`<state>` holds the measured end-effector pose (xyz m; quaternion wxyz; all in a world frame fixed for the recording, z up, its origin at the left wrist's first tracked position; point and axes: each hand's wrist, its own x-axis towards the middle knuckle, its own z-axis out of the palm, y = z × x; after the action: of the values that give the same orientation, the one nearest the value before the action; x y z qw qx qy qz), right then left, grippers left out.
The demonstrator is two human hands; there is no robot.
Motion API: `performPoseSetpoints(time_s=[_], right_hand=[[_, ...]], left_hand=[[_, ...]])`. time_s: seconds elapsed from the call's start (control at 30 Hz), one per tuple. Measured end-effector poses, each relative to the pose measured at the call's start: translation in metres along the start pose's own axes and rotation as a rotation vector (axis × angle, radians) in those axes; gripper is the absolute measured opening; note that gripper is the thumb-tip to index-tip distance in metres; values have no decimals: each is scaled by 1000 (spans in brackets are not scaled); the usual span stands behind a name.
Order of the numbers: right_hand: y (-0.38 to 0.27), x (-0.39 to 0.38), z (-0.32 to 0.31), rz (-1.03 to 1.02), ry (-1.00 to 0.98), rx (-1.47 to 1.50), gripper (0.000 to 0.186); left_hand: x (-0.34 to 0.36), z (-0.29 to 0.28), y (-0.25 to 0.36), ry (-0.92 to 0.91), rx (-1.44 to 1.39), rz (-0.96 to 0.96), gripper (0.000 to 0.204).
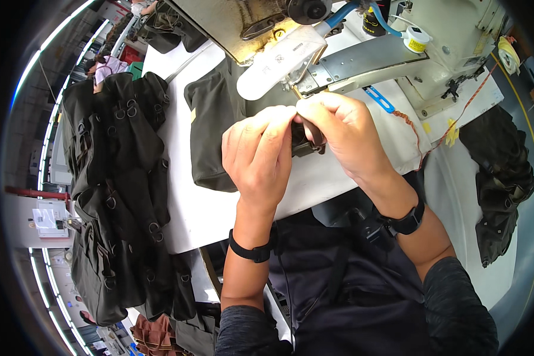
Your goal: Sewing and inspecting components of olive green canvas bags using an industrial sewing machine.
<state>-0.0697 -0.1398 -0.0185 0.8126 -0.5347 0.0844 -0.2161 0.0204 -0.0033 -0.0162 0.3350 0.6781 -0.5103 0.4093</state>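
Note:
My left hand point(260, 148) and my right hand point(345, 130) meet fingertip to fingertip just in front of the sewing machine's narrow arm point(362, 64). A dark brown strap point(315, 134), which looks like leather, curls out under the fingers of my right hand, gripped there. The left fingers are pinched together; what lies between them is hidden. Beneath and behind my left hand, a dark olive fabric bag point(210, 139) rests on the white table point(213, 222), partly under the machine's white rounded cover point(282, 62).
Finished-looking dark bags with metal rings point(121, 178) hang over the table's left side. More dark fabric pieces point(498, 184) lie at the right. A blue tool point(378, 99) on an orange cord sits beside the machine. Brown bags point(152, 335) are low on the left.

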Motion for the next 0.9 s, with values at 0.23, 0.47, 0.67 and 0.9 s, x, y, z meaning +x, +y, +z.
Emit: performPoseSetpoints(time_s=[0.23, 0.47, 0.67, 0.9], right_hand=[[7, 6, 0, -86, 11, -59, 21], [-4, 10, 8, -97, 54, -150, 23], [-22, -2, -3, -106, 67, -766, 23], [-89, -104, -5, -763, 1113, -2074, 30]], left_hand=[[-2, 8, -9, 21, -11, -13, 27], [2, 15, -20, 32, -30, -12, 24], [3, 19, -23, 37, 0, -60, 21], [2, 24, -16, 85, -5, -144, 22]])
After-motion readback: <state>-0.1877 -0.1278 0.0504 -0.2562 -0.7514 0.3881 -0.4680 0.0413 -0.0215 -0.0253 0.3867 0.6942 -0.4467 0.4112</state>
